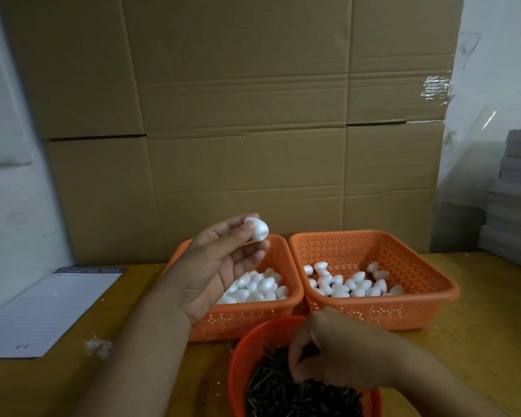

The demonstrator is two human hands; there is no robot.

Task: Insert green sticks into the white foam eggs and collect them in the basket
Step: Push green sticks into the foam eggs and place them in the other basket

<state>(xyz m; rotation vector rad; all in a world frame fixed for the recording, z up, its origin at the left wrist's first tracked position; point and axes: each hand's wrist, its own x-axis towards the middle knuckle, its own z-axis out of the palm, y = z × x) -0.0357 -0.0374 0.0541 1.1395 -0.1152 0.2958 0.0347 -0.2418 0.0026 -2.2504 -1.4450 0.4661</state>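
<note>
While eggs [253, 285] fill both baskets [427, 308], sticks [283, 395] fill the bowl [238, 362].

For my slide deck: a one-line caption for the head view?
Left hand pinches a foam egg while right hand reaches into the round basket of green sticks.

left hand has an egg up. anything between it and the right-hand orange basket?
Nothing visible does. The left hand pinches the foam egg above the left basket; the right basket sits beside it, open-topped. The right hand is low in the stick basket, clear of that path.
</note>
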